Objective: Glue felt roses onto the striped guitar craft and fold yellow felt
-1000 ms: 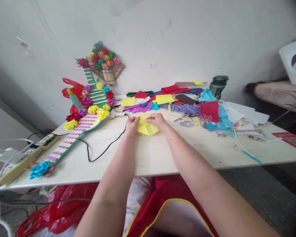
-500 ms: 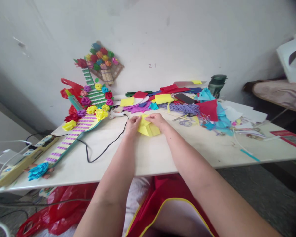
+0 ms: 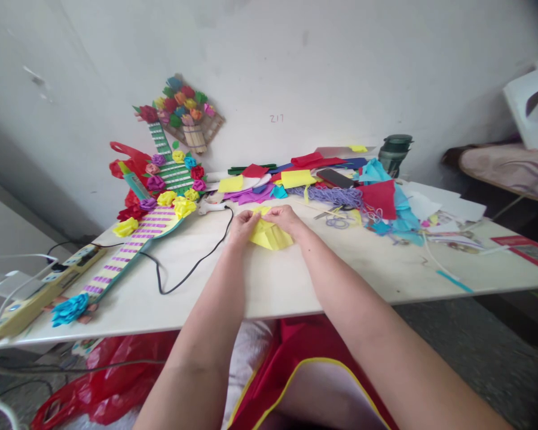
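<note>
A creased piece of yellow crepe paper (image 3: 271, 236) hangs just above the table, its lower part fanned toward me. My left hand (image 3: 242, 227) pinches its upper left edge between thumb and fingers. Close beside it, my right hand (image 3: 283, 217) pinches the upper edge as well, and the fingertips of both hands nearly meet. The folds between the fingers are partly hidden. Left of my hands lie a white glue gun (image 3: 211, 207) with a black cord and a guitar-shaped board (image 3: 138, 245) trimmed with paper roses.
Behind my hands is a heap of coloured paper (image 3: 251, 194) with purple yarn (image 3: 336, 196) and scissors (image 3: 321, 215). A dark green bottle (image 3: 394, 154) stands at the back right. A power strip (image 3: 49, 292) lies along the left edge.
My hands have drawn slightly closer together at the top of the yellow paper. Its lower part has shifted a little and looks more rounded.
</note>
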`<state>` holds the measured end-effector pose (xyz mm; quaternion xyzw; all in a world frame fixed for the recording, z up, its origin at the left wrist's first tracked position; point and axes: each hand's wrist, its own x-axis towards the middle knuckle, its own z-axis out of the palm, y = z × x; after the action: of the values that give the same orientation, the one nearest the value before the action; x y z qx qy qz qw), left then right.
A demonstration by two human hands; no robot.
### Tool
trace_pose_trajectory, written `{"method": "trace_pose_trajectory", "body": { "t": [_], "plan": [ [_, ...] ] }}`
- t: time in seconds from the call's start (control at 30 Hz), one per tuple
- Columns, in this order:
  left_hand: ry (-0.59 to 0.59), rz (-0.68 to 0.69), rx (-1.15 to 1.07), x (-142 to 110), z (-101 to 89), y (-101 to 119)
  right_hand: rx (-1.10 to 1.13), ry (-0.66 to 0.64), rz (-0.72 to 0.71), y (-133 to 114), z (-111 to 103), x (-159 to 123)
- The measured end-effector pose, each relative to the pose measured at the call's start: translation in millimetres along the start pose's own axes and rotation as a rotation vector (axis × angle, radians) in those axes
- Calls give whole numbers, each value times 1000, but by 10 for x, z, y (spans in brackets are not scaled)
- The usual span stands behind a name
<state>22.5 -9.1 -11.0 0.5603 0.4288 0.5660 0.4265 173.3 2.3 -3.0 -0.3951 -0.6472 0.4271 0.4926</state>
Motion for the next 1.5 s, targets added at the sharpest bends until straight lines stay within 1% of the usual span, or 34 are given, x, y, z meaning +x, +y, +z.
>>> {"method": "trace_pose_trajectory", "body": {
  "t": [0.17,0.3,0.43,0.67,0.83,1.0,1.13,1.2,1.27,1.4,1.5],
  "plan": [
    [-3,15,-51,-14,17,35,-10,-17,-11,-7,-1,3],
    [32,24,-31,-32,11,53,-1,-33,-10,1,2,14],
    [43,11,-51,-60,20,75,-24,-31,-14,19,-2,30],
    [8,-19,-86,-37,18,62,-4,-44,-54,21,-1,36],
    [33,25,-66,4,-17,10,17,-44,5,-2,-9,15],
    [117,36,-52,22,-11,2,124,-23,124,-33,-61,-6],
    [158,22,-65,24,5,17,42,-11,119,-49,-80,-12],
    [143,9,-81,21,7,21,10,15,127,-53,-76,-13],
    [102,-21,-86,21,1,14,24,29,138,-54,-69,-13],
    [45,-78,-71,40,-30,-35,93,-2,154,-51,-65,-10],
    [34,-86,-72,63,-50,-75,96,-13,120,-42,-72,-4]
  ]
}}
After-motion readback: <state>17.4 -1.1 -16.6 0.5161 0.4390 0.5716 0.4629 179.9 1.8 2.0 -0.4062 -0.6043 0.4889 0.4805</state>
